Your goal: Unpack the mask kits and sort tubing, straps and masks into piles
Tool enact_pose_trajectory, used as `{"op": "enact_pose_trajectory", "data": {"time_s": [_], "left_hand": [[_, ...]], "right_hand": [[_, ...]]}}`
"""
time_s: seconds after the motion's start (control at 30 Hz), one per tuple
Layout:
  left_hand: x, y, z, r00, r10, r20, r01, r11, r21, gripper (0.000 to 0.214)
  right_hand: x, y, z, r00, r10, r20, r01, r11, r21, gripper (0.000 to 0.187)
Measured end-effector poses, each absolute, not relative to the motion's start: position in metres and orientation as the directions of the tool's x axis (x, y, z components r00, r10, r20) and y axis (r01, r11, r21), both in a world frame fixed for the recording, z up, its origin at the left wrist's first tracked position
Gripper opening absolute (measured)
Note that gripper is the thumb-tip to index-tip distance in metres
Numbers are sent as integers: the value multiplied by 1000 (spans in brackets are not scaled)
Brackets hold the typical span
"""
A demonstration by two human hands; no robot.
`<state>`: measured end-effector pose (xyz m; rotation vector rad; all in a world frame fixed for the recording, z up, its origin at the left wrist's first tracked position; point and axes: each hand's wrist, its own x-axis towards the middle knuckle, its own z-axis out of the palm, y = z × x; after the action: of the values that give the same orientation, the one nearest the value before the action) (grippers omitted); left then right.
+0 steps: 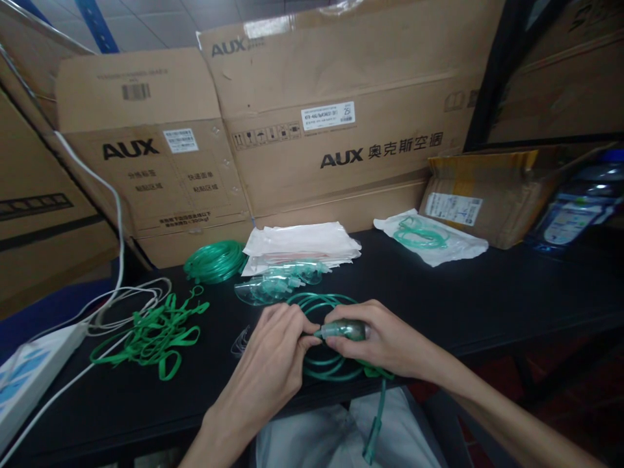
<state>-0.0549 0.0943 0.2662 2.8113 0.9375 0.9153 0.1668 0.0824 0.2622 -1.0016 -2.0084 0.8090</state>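
My right hand (383, 335) is closed around a clear green oxygen mask (348, 329), its pale connector pointing left. At that connector my left hand (280, 348) pinches the end of the green tubing, with the fingers partly hiding the joint. Loops of the green tubing (322, 375) lie on the black table under and between both hands. One tube end with a green connector (373, 439) hangs over the front edge, in front of my lap. Green strap (377, 370) shows below my right hand.
Left of my hands lie green elastic straps (156, 335), a tubing coil (214, 261), white cables and a power strip (39, 370). Behind them are clear masks (273, 286) and white pouches (302, 240). Tubing on a white bag (429, 237), cartons (341, 175) and a bottle (575, 208) stand farther back.
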Motion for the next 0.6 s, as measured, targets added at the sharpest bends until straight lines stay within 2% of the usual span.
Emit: {"op": "enact_pose_trajectory", "data": {"time_s": [0.27, 0.5, 0.6], "left_hand": [[-56, 98, 262, 658, 517, 547, 470, -850, 239, 22], [-55, 96, 263, 645, 547, 533, 528, -824, 206, 15], [-54, 97, 263, 612, 573, 545, 541, -806, 241, 16]], "right_hand": [[168, 84, 259, -416, 840, 347, 378, 507, -775, 17], [167, 83, 259, -425, 837, 344, 383, 511, -770, 22], [166, 82, 262, -443, 835, 325, 368, 500, -784, 24]]}}
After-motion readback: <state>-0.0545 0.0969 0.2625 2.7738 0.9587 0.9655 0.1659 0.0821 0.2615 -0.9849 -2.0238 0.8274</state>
